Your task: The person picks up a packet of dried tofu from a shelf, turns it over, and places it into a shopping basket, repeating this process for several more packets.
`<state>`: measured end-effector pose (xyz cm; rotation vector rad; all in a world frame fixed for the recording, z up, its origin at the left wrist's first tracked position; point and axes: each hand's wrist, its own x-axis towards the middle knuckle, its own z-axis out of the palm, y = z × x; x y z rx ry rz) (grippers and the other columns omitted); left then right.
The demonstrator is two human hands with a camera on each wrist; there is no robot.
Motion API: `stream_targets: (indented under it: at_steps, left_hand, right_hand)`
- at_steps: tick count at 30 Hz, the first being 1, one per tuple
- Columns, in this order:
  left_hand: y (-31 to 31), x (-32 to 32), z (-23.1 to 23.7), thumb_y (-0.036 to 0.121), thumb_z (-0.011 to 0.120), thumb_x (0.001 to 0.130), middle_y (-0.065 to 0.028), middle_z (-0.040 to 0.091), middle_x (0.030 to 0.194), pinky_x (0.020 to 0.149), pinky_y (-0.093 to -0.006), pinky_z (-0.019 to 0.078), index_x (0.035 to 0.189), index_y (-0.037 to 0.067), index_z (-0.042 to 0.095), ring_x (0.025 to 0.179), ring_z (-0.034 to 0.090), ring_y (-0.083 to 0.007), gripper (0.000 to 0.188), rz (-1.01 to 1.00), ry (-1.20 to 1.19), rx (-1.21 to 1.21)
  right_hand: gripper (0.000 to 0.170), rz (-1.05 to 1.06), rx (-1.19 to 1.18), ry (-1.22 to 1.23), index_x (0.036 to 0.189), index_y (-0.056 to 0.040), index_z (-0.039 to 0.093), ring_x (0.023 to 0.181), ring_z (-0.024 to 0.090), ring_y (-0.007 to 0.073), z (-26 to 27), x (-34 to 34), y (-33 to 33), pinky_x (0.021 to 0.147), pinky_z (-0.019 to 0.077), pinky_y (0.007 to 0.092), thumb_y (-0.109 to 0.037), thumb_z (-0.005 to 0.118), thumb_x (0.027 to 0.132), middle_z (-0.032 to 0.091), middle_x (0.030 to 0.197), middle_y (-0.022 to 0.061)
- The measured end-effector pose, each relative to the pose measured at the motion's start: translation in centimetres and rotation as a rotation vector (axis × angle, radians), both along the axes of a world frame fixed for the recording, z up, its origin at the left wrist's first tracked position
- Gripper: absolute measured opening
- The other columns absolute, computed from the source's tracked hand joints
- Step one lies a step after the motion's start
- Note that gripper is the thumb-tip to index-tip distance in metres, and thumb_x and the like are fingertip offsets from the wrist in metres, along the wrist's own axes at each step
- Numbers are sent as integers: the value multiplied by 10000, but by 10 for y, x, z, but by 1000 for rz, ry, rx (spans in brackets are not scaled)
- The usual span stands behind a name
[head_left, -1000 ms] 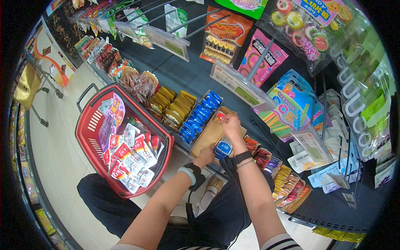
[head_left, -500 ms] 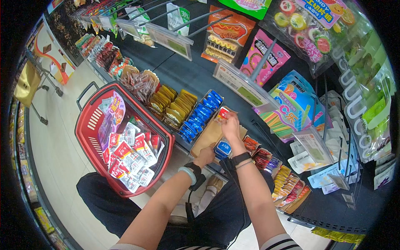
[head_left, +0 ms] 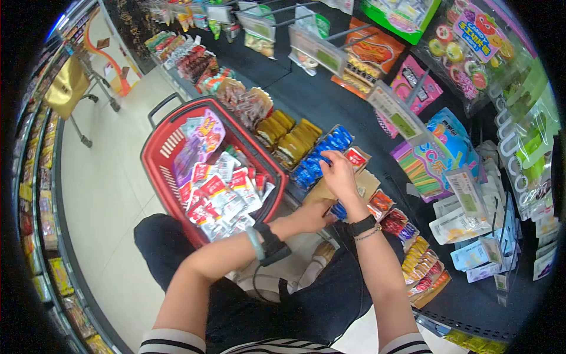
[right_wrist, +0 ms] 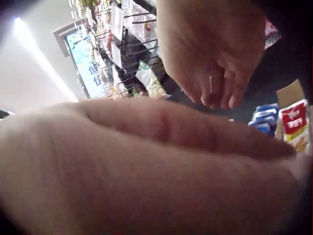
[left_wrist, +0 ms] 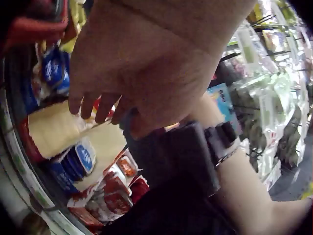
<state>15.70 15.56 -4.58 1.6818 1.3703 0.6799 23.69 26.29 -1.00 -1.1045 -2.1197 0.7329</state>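
My right hand hovers over the shelf beside a row of blue packets, its fingers loosely bent with nothing between them. In the right wrist view, the fingers of that hand hang free. A red, white and yellow snack packet stands at the far end of a brown cardboard box. My left hand is low at the box's front, near several blue packets in the near end. Seen from the left wrist, its fingers are relaxed and hold nothing visible.
A red shopping basket full of red-and-white packets stands left of the shelf. Boxes of gold packets and orange and red packets flank the brown box. Metal hooks with price tags and hanging candy bags overhang the shelf.
The right hand has let go of the red packet at the box's far end and moved left. The left hand has shifted, its elbow swinging outward. The head view has turned, moving the scene rightward.
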Motion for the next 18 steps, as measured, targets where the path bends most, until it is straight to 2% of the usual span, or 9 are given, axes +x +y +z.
stream_targets:
  at_steps: [1, 2, 3, 7, 9, 13, 15, 17, 18]
  left_hand:
    - [-8, -16, 27, 177, 602, 801, -247, 543, 1094, 871, -408, 417, 1148, -27, 486, 1033, 515, -379, 419, -53, 67, -73]
    - [-15, -35, 38, 163, 608, 790, -240, 547, 1075, 869, -410, 417, 1110, -27, 503, 1020, 516, -378, 387, -29, 133, 10]
    - [-24, -56, 46, 149, 614, 780, -232, 552, 1057, 867, -412, 417, 1072, -28, 520, 1007, 517, -377, 354, -7, 197, 94]
    - [-46, -144, 64, 108, 638, 736, -187, 550, 1070, 873, -406, 414, 1087, 4, 526, 1017, 508, -357, 383, 163, 365, 334]
    - [-60, -176, 63, 102, 635, 737, -168, 547, 1100, 883, -387, 413, 1107, 18, 524, 1035, 504, -348, 395, 250, 492, 257]
    - [-79, -198, 44, 169, 681, 716, -144, 546, 1124, 941, -455, 360, 1123, 37, 534, 1075, 492, -328, 452, 314, 596, 56]
    - [-79, -192, 42, 226, 707, 701, -141, 519, 1174, 975, -502, 309, 1192, 53, 488, 1141, 451, -322, 565, 273, 666, -9]
    - [-76, -190, 51, 239, 706, 692, -102, 476, 1244, 970, -535, 282, 1266, 83, 411, 1175, 412, -311, 664, 251, 699, 147]
    - [-74, -190, 67, 258, 713, 697, -137, 436, 1276, 994, -504, 274, 1319, 78, 331, 1209, 381, -323, 751, 281, 653, 98]
  right_hand:
    - [206, 42, -37, 92, 960, 18, 607, 930, 571, 344, 4, -10, -8, 830, 447, 396, -91, 569, 790, 595, 1001, 180]
    - [176, 90, 35, 102, 965, 11, 599, 864, 617, 276, 5, -21, -15, 754, 507, 326, -70, 565, 813, 599, 969, 152]
    - [167, 117, -13, 136, 919, 11, 598, 885, 572, 356, 16, -33, -30, 798, 458, 393, -96, 551, 801, 595, 936, 187]
    - [150, 332, -77, 103, 901, 3, 590, 885, 561, 361, 6, -75, -69, 779, 457, 412, -95, 556, 793, 593, 919, 190]
    - [205, 432, 61, -47, 944, -3, 568, 938, 535, 358, -8, -88, -83, 831, 416, 428, -122, 575, 777, 596, 909, 190]
    - [316, 361, 85, -226, 1027, -10, 530, 999, 507, 354, -25, -112, -101, 856, 383, 449, -130, 607, 745, 584, 962, 191]
    - [334, 284, 5, -127, 1049, -13, 529, 1011, 504, 350, -26, -119, -105, 869, 378, 443, -112, 607, 739, 586, 965, 188]
    - [413, 282, -52, -155, 1138, -12, 506, 919, 562, 324, -24, -127, -97, 815, 436, 400, -60, 623, 745, 591, 958, 162]
    - [400, 253, -188, -38, 1145, -3, 505, 898, 578, 279, -22, -127, -92, 783, 455, 367, -41, 610, 761, 596, 945, 142]
